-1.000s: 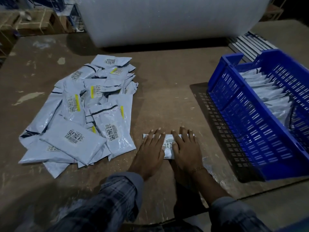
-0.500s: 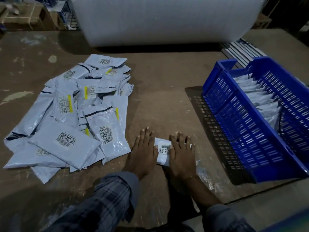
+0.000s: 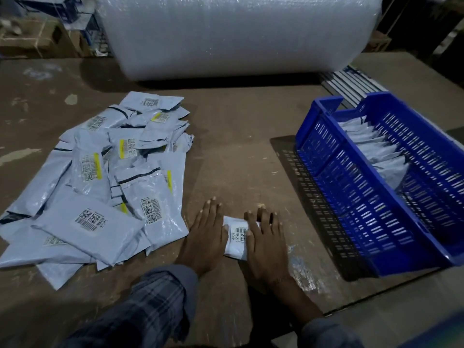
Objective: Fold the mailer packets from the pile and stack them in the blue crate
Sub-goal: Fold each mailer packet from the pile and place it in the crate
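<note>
A small folded mailer packet with a barcode label lies on the brown table near the front edge. My left hand presses flat on its left side, and my right hand presses flat on its right side, fingers straight. A loose pile of grey mailer packets spreads over the left of the table. The blue crate stands at the right, with a row of folded packets standing along its far side.
A huge roll of bubble wrap lies across the back of the table. Flat dark-edged boards sit behind the crate. Cardboard boxes stand at the back left. Bare tabletop lies between pile and crate.
My hands have slid apart over the packet, uncovering its barcode label in the middle. The packet looks narrower than a second ago. The camera view has shifted slightly.
</note>
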### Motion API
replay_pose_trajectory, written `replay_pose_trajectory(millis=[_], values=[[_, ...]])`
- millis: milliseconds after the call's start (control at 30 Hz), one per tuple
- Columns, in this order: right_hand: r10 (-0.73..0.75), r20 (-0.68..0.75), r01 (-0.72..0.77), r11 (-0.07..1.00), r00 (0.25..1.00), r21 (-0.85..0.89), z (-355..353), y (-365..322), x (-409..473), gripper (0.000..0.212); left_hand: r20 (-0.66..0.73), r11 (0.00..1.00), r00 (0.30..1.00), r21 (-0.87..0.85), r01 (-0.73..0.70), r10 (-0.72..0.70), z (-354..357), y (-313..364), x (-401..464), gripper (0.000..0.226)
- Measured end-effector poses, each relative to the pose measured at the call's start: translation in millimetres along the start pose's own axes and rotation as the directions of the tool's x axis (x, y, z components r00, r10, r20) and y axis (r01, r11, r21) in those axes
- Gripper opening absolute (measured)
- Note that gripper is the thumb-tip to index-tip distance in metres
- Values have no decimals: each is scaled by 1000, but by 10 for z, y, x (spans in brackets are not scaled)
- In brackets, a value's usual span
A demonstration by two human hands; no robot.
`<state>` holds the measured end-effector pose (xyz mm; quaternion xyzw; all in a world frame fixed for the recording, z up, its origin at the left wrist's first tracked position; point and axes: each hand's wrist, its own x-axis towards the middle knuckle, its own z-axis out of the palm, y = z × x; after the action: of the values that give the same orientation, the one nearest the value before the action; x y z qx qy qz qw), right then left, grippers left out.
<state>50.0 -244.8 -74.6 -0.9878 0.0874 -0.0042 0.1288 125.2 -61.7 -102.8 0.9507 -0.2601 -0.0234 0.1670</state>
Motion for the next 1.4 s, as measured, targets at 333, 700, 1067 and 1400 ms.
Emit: replay_pose_trajectory(millis=[333,700,1067,1400], values=[[-16,1,16,999,1000,-30,6,7,62,59,53,993,992,-14,-115,116,-146,0,-152,64],[43,59,-42,999,997,-16,40,-74,118,60,101,985,986,98,-140,130,-191,172,-295,61],[-83,42,85,996,996,-39,13,-62,-213,58,62,994,994,58,91,-95,-148,234,-112,68],[-9,-10,8,999,1000,-48,50,-121,51,58,85,998,996,49,-43,38,-194,137,-294,62]])
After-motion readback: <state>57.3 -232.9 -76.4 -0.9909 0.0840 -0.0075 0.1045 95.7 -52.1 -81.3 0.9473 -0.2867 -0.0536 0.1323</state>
